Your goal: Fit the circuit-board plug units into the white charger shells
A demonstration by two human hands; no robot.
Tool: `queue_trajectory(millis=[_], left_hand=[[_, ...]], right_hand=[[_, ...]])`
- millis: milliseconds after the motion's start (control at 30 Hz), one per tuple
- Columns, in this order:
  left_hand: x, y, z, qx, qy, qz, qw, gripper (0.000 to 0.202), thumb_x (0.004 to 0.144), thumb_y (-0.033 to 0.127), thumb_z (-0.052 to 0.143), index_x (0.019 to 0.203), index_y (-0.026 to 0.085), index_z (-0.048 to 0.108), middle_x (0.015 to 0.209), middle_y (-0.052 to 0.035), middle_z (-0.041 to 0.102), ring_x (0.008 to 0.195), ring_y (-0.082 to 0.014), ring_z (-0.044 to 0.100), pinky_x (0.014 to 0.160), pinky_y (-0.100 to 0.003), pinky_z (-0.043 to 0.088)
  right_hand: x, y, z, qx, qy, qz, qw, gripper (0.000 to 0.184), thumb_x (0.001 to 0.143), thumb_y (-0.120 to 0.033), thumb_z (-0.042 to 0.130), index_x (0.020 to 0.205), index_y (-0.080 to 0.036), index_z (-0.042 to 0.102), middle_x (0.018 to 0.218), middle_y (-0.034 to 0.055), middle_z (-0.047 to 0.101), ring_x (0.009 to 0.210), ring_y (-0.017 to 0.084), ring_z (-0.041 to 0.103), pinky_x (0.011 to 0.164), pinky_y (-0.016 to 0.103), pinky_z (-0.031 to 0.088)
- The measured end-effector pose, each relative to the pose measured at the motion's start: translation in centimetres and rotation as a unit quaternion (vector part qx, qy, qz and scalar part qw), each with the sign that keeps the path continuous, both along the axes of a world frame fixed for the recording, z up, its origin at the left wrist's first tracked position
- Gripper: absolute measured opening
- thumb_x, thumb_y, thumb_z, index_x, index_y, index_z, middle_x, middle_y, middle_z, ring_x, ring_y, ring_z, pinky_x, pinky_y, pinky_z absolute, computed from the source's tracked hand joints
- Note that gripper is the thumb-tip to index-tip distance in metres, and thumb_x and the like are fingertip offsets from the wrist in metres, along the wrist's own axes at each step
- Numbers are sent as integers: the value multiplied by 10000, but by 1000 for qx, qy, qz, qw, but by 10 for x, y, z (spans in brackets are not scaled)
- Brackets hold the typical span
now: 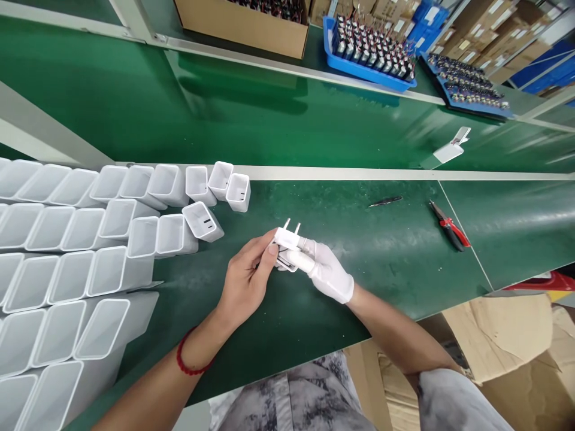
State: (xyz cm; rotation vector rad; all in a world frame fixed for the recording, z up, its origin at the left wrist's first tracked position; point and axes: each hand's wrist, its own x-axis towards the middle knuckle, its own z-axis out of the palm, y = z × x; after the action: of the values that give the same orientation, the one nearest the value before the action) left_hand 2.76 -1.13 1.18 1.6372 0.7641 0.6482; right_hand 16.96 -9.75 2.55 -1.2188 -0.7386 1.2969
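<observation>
Above the middle of the green bench, a white two-pin plug is held between both hands, its metal pins pointing up and away. My left hand, bare, pinches it from the left with thumb and fingers. From the right, my right hand, in a white glove, has its fingers closed round the other side. Part of a white casing shows below the pins, but the fingers hide much of it. Nearest to my left hand stands a white plastic housing with slots inside.
Rows of white open housings fill the left side. Red-handled pliers and dark tweezers lie at the right. A white part rests near the back. The shelf above holds a blue tray of components and a cardboard box.
</observation>
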Motion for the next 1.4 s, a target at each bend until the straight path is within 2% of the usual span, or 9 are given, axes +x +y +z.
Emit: queue_trajectory(millis=[167,367,500,633,767,967,1100,1233,1400], left_hand=[[-2,-3,-1,53,1,6,999,341,960,404,517,1211,236,676,1129,-35,700,963,-182,656,810,-261,542],[-1,1,1,0,15,13,1000,365,945,444,529,1205,237,682,1093,-28,707,936,-181,671,751,-246,558],[-1,3,-1,-27,14,32,999,397,939,474,526,1231,245,668,1095,-33,710,973,-198,673,818,-269,562],[-1,4,-10,-63,6,70,996,441,919,501,548,1268,247,641,1041,-33,711,897,-185,687,839,-295,574],[-1,5,-10,-63,-2,49,997,459,893,501,591,1273,247,635,1044,-34,672,865,-165,683,798,-275,592],[-1,5,-1,-9,-107,-67,992,480,840,353,692,1296,237,596,954,-26,619,812,-152,685,757,-282,611],[1,3,1,19,-89,-121,988,250,854,314,671,1085,219,691,868,-26,646,746,-146,668,680,-250,597],[1,3,1,22,-82,-106,991,241,840,343,687,1046,217,691,846,-16,650,721,-139,661,670,-233,584],[0,4,0,18,-64,-109,992,241,845,328,683,1063,226,684,847,-2,633,734,-131,654,665,-224,558]], right_hand=[[-9,1,-5,1,-4,-54,999,362,771,-494,742,969,-191,728,779,4,664,683,140,587,715,315,540],[-5,5,-5,-20,17,-35,999,373,784,-484,735,1003,-183,718,803,5,671,701,144,606,723,318,548],[2,-1,-4,23,-152,-24,988,466,886,-538,587,1188,-193,668,1080,72,667,914,214,644,839,378,547],[2,-8,-9,101,-383,-81,915,477,897,-420,602,1348,-269,557,1291,97,576,1075,252,623,919,406,529],[0,-8,-12,87,-419,-30,903,582,865,-400,662,1411,-300,489,1261,76,623,1121,263,605,1002,416,483],[7,-6,-2,18,-136,-151,979,487,877,-451,614,1298,-206,608,1223,94,661,1079,288,630,957,441,512],[11,-4,2,-20,61,-116,991,462,853,-409,632,1232,-146,645,967,88,729,810,230,682,772,394,577],[11,-2,-4,-26,102,-116,988,306,840,-388,658,1022,-148,715,821,53,716,704,187,663,693,329,576],[11,-3,-7,-46,106,-101,988,356,857,-408,645,1105,-155,686,912,62,720,814,202,677,760,332,575]])
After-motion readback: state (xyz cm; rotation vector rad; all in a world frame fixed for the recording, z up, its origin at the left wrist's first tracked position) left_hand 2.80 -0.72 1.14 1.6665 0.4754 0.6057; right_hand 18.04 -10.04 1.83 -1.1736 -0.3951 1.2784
